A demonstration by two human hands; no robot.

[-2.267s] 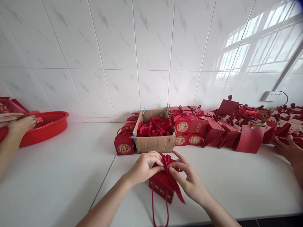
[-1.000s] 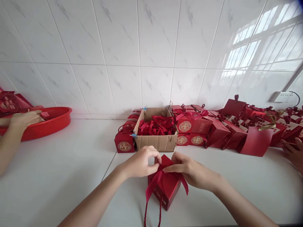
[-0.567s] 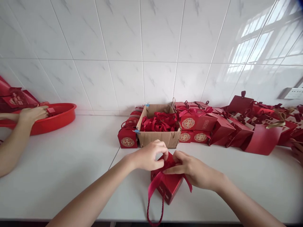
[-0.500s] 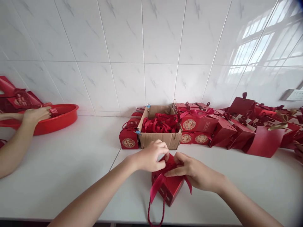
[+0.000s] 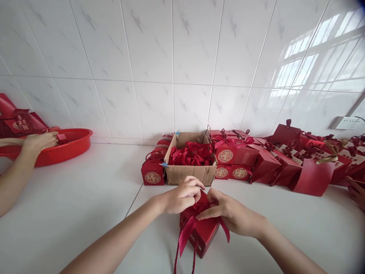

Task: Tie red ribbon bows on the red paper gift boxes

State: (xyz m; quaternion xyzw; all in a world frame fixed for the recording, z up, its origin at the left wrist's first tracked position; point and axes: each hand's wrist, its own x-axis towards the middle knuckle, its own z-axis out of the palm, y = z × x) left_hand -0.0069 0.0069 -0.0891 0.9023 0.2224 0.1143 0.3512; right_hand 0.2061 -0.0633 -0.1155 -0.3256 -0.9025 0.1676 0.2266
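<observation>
A small red gift box point(image 5: 203, 234) stands on the white table in front of me, with a red ribbon point(image 5: 186, 231) tied at its top and a twisted cord handle hanging toward the table's front edge. My left hand point(image 5: 184, 195), fingers curled, is at the box's upper left side; its fingertips are partly hidden at the ribbon loops. From the right, my right hand point(image 5: 229, 213) pinches the ribbon at the bow, thumb and index finger close together. Just behind the box is a cardboard carton point(image 5: 189, 174) filled with red ribbons point(image 5: 191, 153).
Red gift boxes point(image 5: 154, 171) line the carton's left side, and many more point(image 5: 266, 163) spread along the wall to the right. At left, a person's hand point(image 5: 40, 141) reaches into a red basin point(image 5: 68, 150). Another person's hand point(image 5: 356, 190) shows at the right edge.
The view has shifted slightly. My left hand's fingers have curled closer over the ribbon, while my right hand keeps nearly the same pinch on the bow.
</observation>
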